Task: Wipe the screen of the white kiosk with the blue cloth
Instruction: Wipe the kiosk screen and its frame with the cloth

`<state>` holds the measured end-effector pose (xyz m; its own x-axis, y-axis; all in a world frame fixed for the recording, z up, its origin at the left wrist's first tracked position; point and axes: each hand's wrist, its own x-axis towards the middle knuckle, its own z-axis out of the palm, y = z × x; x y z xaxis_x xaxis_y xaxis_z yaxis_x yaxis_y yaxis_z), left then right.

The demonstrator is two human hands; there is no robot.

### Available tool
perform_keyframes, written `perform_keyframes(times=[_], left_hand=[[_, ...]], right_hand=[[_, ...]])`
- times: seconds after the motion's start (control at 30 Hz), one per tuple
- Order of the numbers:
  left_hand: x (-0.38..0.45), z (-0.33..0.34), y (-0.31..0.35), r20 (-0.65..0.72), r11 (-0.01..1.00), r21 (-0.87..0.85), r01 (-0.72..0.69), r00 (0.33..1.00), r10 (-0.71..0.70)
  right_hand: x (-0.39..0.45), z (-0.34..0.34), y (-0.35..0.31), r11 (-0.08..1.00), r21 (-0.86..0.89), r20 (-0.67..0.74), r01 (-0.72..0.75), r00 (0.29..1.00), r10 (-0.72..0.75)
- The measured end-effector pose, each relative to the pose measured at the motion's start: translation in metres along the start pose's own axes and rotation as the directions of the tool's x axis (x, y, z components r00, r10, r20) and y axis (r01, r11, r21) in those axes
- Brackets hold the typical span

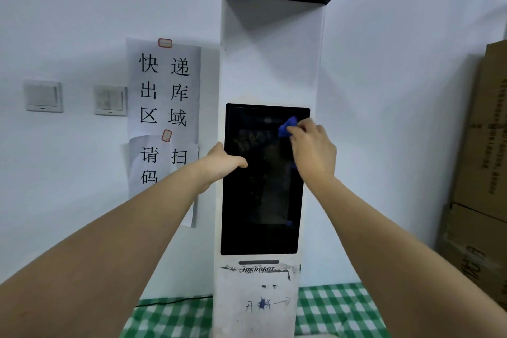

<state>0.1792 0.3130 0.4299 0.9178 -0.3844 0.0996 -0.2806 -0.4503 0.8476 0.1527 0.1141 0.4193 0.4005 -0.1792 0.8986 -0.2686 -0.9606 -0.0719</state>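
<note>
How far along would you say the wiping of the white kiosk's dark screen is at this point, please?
Under way. The right hand presses the crumpled blue cloth against the upper right of the black glass screen, while the left hand grips the white kiosk at the screen's left edge. Smudges show mid-screen, so the middle and lower part probably remain.

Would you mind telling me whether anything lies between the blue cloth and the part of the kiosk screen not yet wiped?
Only the left hand: it grips the left edge of the screen, thumb lying over the glass. The right hand presses the blue cloth near the top right corner; the glass below looks bare.
</note>
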Motion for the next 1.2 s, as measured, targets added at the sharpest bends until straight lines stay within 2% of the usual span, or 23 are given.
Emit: perform_keyframes(times=[0.07,0.1,0.17,0.23,0.3,0.33,0.37,0.43,0.47,0.5,0.57,0.63,0.73,0.77,0.8,0.83,0.87,0.93,0.97,1.03,1.1,1.17,1.2], left_hand=[[-0.002,-0.001,0.001,0.005,1.0,0.001,-0.003,1.0,0.003],[-0.002,-0.002,0.001,0.006,1.0,0.002,-0.005,1.0,0.005],[-0.002,-0.004,0.001,0.009,1.0,0.003,-0.005,1.0,0.005],[-0.002,-0.005,0.001,0.015,1.0,0.0,0.001,1.0,-0.001],[-0.002,-0.006,0.001,0.024,1.0,-0.005,0.001,1.0,-0.001],[-0.002,-0.007,0.0,0.03,1.0,-0.009,0.002,1.0,-0.001],[-0.002,-0.008,0.0,0.035,1.0,-0.01,0.002,0.999,-0.001],[-0.003,-0.01,0.0,0.039,1.0,-0.01,0.0,0.999,0.0],[-0.003,-0.011,-0.001,0.036,1.0,-0.009,0.0,0.999,0.001],[-0.003,-0.011,-0.001,0.034,1.0,-0.008,-0.001,0.999,0.001],[-0.003,-0.011,-0.001,0.031,1.0,-0.009,-0.003,1.0,0.003],[-0.003,-0.009,0.0,0.024,1.0,-0.009,-0.011,1.0,0.011],[-0.004,-0.008,0.0,0.008,1.0,-0.009,-0.022,1.0,0.022],[-0.004,-0.007,0.001,0.008,1.0,-0.013,-0.024,1.0,0.024],[-0.005,-0.007,0.001,0.01,1.0,-0.014,-0.024,1.0,0.025],[-0.005,-0.008,0.001,0.011,1.0,-0.012,-0.025,1.0,0.026],[-0.006,-0.008,0.001,0.013,1.0,-0.008,-0.025,1.0,0.025],[-0.007,-0.009,-0.001,0.011,1.0,0.003,-0.024,1.0,0.024],[-0.007,-0.01,-0.002,0.01,1.0,0.007,-0.025,1.0,0.025],[-0.007,-0.01,-0.004,0.009,1.0,0.006,-0.022,1.0,0.022],[-0.007,-0.008,-0.005,0.005,1.0,0.004,-0.022,1.0,0.022],[-0.007,-0.007,-0.005,0.005,1.0,0.003,-0.023,1.0,0.023],[-0.007,-0.007,-0.004,0.007,1.0,0.001,-0.024,1.0,0.024]], right_hand=[[0.007,-0.004,-0.001,0.959,0.139,-0.065,-0.247,0.964,0.258],[0.007,-0.004,-0.007,0.945,0.163,-0.071,-0.284,0.952,0.298],[0.0,-0.001,-0.023,0.973,0.119,-0.045,-0.195,0.978,0.202],[-0.01,0.005,-0.032,0.997,0.073,0.002,0.012,1.0,-0.012],[-0.009,0.008,-0.025,0.978,-0.022,0.026,0.208,0.978,-0.207],[-0.005,0.006,-0.02,0.972,-0.047,0.042,0.232,0.972,-0.23],[0.001,0.002,-0.014,0.982,-0.051,0.03,0.184,0.983,-0.183],[0.01,-0.005,-0.007,0.995,0.056,-0.04,-0.086,0.995,0.088],[0.012,-0.006,-0.006,0.971,0.116,-0.06,-0.211,0.974,0.219],[0.012,-0.006,-0.01,0.954,0.139,-0.07,-0.264,0.959,0.276],[0.005,-0.002,-0.023,0.975,0.106,-0.059,-0.195,0.978,0.202],[-0.006,0.006,-0.032,0.996,0.082,-0.021,-0.035,0.999,0.037],[-0.008,0.008,-0.026,0.977,-0.023,0.022,0.213,0.977,-0.213],[-0.005,0.007,-0.022,0.961,-0.053,0.033,0.273,0.962,-0.271],[-0.001,0.004,-0.018,0.96,-0.062,0.035,0.272,0.962,-0.27],[0.004,-0.001,-0.016,0.978,-0.05,0.016,0.202,0.979,-0.201],[0.009,-0.003,-0.014,0.998,0.001,-0.018,0.067,0.998,-0.067],[0.012,-0.001,-0.016,0.963,0.155,-0.072,-0.218,0.97,0.232],[0.011,0.001,-0.023,0.945,0.187,-0.076,-0.27,0.955,0.288],[0.005,0.003,-0.041,0.964,0.178,-0.059,-0.2,0.975,0.213],[-0.004,0.007,-0.052,0.992,0.124,-0.01,0.007,1.0,-0.006],[-0.009,0.01,-0.049,0.969,-0.014,0.023,0.246,0.969,-0.246],[-0.006,0.009,-0.043,0.948,-0.053,0.039,0.315,0.949,-0.313]])
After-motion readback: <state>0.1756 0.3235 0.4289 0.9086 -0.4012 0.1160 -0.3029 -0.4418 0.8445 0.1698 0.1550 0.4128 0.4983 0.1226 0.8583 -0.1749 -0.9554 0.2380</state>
